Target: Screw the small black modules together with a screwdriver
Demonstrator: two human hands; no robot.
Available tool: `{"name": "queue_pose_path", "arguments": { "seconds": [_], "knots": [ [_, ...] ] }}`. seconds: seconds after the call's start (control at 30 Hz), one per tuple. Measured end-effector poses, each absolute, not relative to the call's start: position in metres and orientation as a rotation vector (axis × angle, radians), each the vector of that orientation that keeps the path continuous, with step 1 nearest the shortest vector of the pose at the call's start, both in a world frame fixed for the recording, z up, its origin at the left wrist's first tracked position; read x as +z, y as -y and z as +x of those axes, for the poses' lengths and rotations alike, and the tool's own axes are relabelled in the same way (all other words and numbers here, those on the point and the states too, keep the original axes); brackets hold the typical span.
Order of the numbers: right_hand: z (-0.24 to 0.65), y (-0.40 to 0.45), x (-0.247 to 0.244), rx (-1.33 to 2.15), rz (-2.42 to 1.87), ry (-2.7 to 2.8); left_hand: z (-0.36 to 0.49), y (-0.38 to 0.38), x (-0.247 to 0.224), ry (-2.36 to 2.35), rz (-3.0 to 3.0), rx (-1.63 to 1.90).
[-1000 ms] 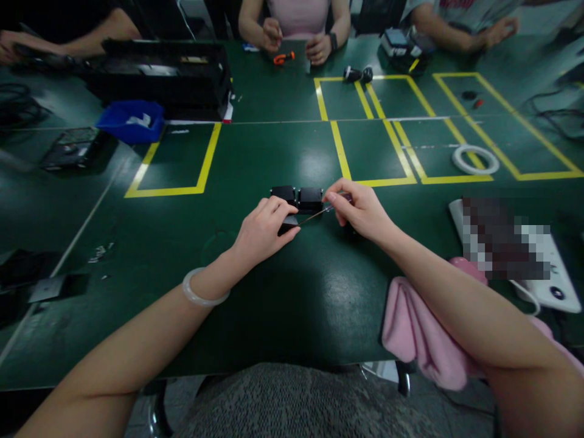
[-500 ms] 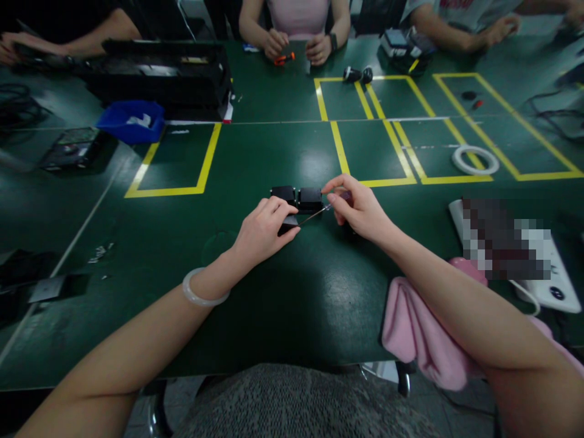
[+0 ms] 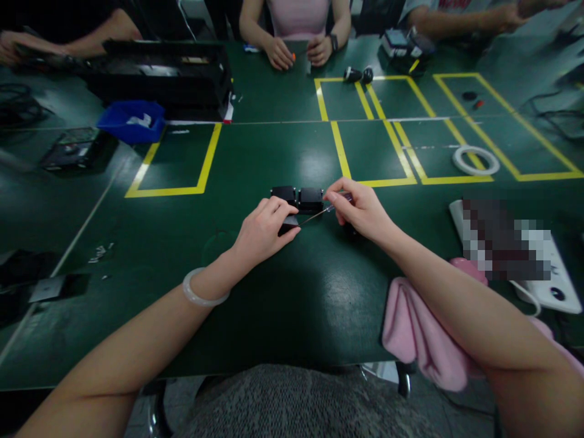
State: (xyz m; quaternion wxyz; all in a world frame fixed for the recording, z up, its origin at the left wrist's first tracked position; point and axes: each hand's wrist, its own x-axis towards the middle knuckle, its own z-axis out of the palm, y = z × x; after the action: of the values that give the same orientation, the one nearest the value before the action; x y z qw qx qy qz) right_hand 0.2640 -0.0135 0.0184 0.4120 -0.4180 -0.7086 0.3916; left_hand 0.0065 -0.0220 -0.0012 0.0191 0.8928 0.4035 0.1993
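Under the fingers of my left hand (image 3: 262,231) is a small black block-shaped part (image 3: 288,223), held against the table between thumb and fingertips. My right hand (image 3: 353,204) grips a screwdriver (image 3: 329,208) by its purplish handle. Its thin shaft slants down to the left, and the tip meets the near right side of the held part, close to my left thumb. Just behind stand two black boxy parts side by side, a left one (image 3: 283,194) and a right one (image 3: 311,197). A dark item below my right palm is mostly hidden.
A pink cloth (image 3: 415,328) lies under my right forearm, beside a white power strip (image 3: 559,280). Farther right is a white tape roll (image 3: 476,160). A blue bin (image 3: 132,121) and a long black housing (image 3: 159,82) stand back left. Co-workers sit across the green table.
My right hand has shifted very slightly with the screwdriver; my left hand stays put. Across the table, a co-worker's hand has turned over an orange item, and another co-worker's arm has moved.
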Motion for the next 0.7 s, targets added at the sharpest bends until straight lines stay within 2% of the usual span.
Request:
{"name": "queue_pose_path", "arguments": {
  "seconds": [0.7],
  "knots": [
    [0.2638, 0.0144, 0.0203, 0.994, -1.065, 1.787, 0.0065, 0.0221, -0.0006, -1.252, 2.758, 0.624]
  ]
}}
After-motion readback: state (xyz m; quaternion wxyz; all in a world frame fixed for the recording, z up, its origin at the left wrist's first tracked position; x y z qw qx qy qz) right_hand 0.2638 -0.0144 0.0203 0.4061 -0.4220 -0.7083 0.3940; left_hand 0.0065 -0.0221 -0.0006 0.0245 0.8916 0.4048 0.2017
